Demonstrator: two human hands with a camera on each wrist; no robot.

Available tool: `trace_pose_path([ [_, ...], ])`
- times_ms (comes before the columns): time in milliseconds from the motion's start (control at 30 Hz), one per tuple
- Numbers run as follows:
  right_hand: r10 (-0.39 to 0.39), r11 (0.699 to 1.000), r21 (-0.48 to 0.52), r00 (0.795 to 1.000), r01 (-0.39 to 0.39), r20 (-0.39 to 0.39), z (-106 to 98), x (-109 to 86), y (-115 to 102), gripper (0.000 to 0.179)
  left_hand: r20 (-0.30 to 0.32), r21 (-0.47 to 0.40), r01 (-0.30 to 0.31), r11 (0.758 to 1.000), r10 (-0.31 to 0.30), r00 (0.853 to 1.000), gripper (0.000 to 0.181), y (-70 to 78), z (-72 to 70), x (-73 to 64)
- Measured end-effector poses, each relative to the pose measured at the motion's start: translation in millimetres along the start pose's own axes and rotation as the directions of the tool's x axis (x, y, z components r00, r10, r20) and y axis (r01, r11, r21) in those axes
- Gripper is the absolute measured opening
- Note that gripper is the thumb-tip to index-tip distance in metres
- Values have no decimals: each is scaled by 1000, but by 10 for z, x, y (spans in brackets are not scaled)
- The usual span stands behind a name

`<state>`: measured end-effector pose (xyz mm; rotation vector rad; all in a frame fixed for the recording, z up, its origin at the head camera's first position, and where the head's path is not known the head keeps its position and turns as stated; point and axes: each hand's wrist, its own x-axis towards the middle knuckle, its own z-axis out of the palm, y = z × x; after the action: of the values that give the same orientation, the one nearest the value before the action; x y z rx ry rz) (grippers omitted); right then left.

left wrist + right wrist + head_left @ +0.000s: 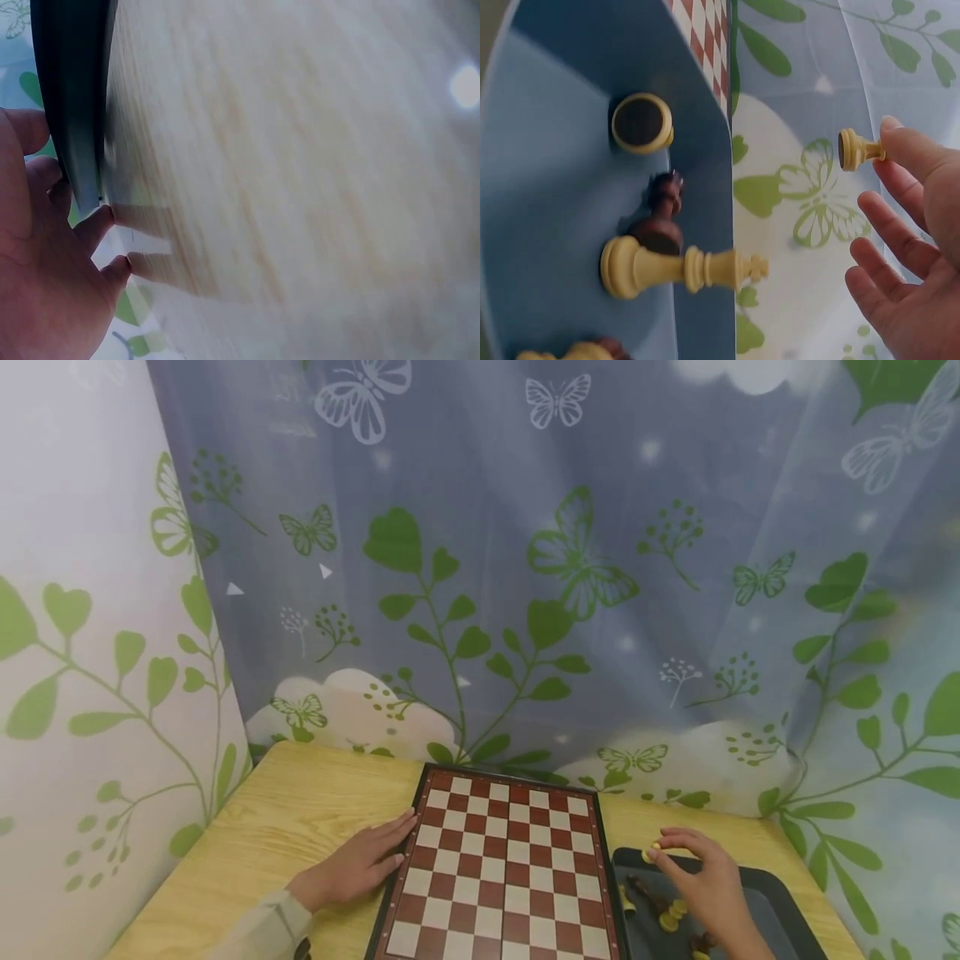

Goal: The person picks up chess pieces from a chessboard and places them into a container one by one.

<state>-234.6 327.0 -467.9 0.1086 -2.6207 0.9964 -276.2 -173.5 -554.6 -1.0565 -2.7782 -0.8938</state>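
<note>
A chessboard [498, 868] with brown and cream squares and a black frame lies on the table, no pieces on it. My left hand [356, 864] rests at the board's left edge with fingers extended; in the left wrist view, this hand [56, 232] touches the dark side of the board [75, 90]. My right hand [705, 877] pinches a small yellow chess piece [849, 150] between thumb and index finger, above the tray's far left corner. The piece's dark base faces left in the right wrist view and its top is hidden by the fingertips. The other fingers are spread.
Right of the board stands a dark tray [780, 902] holding loose chess pieces: a yellow king [682, 268], a dark brown piece [664, 214], a yellow piece with its base showing [641, 124] and others. A patterned curtain [480, 568] hangs behind the wooden table [315, 785].
</note>
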Motion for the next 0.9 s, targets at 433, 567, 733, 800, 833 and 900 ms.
trace_pose_path([
  [433, 107, 992, -70, 994, -104, 35, -160, -54, 218, 31, -2, 5, 16, 1000, -16, 1000, 57, -74, 62, -3],
  [567, 149, 986, -82, 987, -144, 65, -216, -46, 280, 35, -7, -1, 21, 1000, -21, 1000, 58, -152, 120, 5],
  [733, 191, 979, -96, 977, -182, 90, -262, -51, 349, 36, 4, -3, 33, 999, -33, 999, 57, -96, 86, -4],
  [800, 225, 972, -99, 968, -214, 112, -283, -47, 372, 40, 17, 1, 36, 999, -36, 999, 57, -13, 27, -2],
  [833, 240, 968, -101, 963, -228, 122, -293, -44, 385, 42, 22, 2, 37, 999, -37, 999, 56, 25, -2, -1],
  [900, 261, 963, -101, 956, -249, 132, -306, -40, 411, 44, 29, 4, 31, 1000, -31, 999, 56, 85, -49, 3],
])
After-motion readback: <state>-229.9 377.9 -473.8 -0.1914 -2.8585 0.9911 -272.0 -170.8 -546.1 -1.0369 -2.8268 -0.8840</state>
